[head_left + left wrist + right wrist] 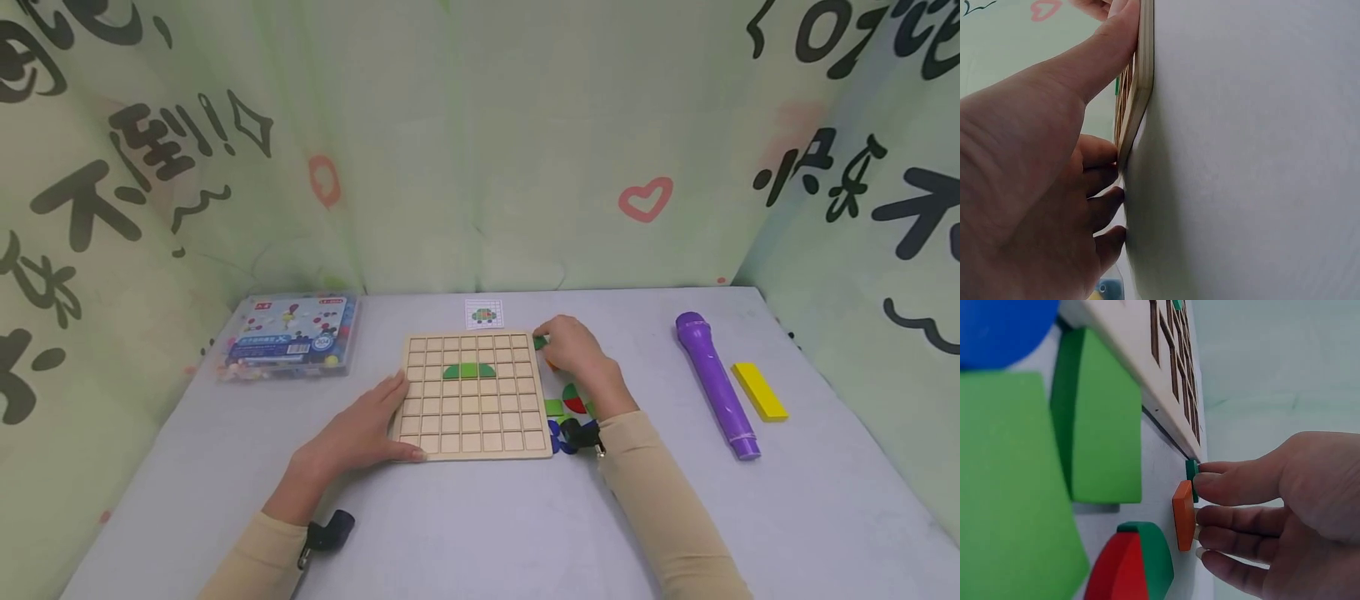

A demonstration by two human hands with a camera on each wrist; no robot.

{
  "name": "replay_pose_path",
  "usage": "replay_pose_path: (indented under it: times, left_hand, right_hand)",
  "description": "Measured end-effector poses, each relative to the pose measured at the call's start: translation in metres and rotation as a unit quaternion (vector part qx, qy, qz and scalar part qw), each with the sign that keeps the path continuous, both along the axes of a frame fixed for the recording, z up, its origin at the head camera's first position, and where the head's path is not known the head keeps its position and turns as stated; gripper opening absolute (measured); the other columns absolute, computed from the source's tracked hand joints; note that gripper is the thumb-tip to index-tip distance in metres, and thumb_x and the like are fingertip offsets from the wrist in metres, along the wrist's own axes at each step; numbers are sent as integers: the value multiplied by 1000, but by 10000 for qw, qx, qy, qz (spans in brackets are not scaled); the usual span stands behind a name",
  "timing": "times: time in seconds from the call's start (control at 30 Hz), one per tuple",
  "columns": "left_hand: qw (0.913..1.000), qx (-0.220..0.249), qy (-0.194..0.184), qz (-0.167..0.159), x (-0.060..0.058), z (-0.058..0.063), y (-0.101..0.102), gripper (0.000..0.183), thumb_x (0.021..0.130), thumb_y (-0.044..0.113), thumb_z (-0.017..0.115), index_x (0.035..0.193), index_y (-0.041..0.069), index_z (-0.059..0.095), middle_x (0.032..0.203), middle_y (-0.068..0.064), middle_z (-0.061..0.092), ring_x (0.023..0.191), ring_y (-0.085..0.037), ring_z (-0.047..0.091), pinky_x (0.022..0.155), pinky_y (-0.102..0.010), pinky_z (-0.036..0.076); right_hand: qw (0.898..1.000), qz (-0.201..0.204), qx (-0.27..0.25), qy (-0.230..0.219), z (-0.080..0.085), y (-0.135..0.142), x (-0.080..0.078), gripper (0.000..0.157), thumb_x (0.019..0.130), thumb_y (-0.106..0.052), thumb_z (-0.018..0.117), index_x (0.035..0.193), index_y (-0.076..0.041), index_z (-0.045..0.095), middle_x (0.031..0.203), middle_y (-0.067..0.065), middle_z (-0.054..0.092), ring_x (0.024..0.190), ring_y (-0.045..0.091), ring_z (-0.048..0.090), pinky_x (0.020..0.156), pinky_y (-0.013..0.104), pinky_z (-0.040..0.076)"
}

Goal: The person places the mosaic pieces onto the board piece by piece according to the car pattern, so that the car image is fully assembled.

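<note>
Where the head view looks down on the tabletop [450, 533], a dark green piece [540, 342] lies at the fingertips of the right hand [573, 343], just beside the far right corner of the grid board [450, 442]. The board's cells thus extend leftward from the piece and toward the person; a row of green pieces [469, 371] sits in the far half. The right hand is the nearer one, its forearm slanting in from the lower right, fingers directed leftward; the left hand [363, 425] is at the board's opposite side. Left wrist view: the left thumb and fingers are spread apart, flanking the near left corner and touching the board's edge. Right wrist view: thumb and forefinger appear clamped on the dark green piece, the other fingers loosely bent beside an orange piece [1184, 515]. The held piece's long axis cannot be told, being partly covered.
</note>
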State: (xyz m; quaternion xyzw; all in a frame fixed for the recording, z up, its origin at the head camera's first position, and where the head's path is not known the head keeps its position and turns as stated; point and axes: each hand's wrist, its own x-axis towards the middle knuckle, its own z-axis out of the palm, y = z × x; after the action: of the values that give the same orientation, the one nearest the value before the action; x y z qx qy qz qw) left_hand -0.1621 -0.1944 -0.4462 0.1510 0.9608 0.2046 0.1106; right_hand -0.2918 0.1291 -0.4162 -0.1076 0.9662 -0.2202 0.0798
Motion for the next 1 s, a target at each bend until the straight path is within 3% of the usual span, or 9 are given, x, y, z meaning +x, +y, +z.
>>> replay_pose_path:
  times: [0.13,0.27,0.43,0.6,0.8,1.0]
  left_hand:
    - [10000,4,-11,-3,1,-1,0,121,71,69,76,158,5,21,168,-13,14,154,-34,20,124,-49,26]
    - [10000,-6,1,-5,1,-1,0,122,70,69,76,158,5,21,168,-13,14,154,-34,20,124,-49,27]
    - [10000,7,15,-15,0,-1,-1,121,71,69,76,158,5,20,168,-13,14,154,-34,21,124,-48,27]
    - [10000,30,15,-17,0,1,0,121,71,68,76,158,5,20,168,-13,14,154,-34,21,124,-48,27]
    - [10000,26,-10,22,0,1,0,122,71,68,76,159,6,20,168,-13,14,154,-34,20,124,-49,27]
    - [10000,9,-71,42,0,1,1,121,71,68,76,159,7,19,168,-12,13,154,-34,20,124,-49,26]
  right_hand:
    - [9999,62,49,81,0,1,1,38,87,4,52,121,-1,70,125,19,67,87,26,55,65,31,46]
    - [9996,49,95,249,0,2,0,24,89,0,57,108,-2,72,112,17,68,91,26,57,71,34,50]
    - [9989,46,-85,451,3,3,0,11,90,-1,57,93,-4,68,94,13,67,79,25,57,63,32,48]
    - [9968,138,-520,597,12,-1,3,13,92,-1,57,96,-6,68,95,12,68,78,25,57,65,33,49]
    - [9938,613,-766,524,23,-22,13,22,91,5,53,101,-4,71,100,11,69,88,25,58,75,37,52]
    - [9860,1233,-1014,477,25,-48,23,17,90,5,60,97,-4,73,94,9,72,88,22,62,81,36,55]
